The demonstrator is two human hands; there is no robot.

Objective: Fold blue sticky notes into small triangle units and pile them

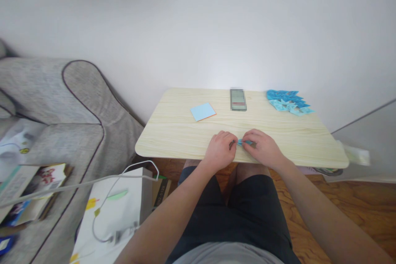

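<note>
Near the front edge of the pale wooden table [173, 140], a small folded piece of light blue paper [240, 142] is pinched between my two hands. My left hand [221, 148] closes its fingertips on the left end of the paper. From the other side, my right hand [261, 147] has its fingers closed on the right part, covering much of it. Beyond my left hand lies a stack of light blue square paper [203, 111], with an orange edge showing under it. Several folded blue paper pieces [289, 101], dark and light, sit at the far right.
A phone [238, 100] lies at the back of the table, near the wall. To the left stand a grey sofa [89, 90] with books [40, 185] on it and a white cabinet [108, 214] with a cable and plug on top.
</note>
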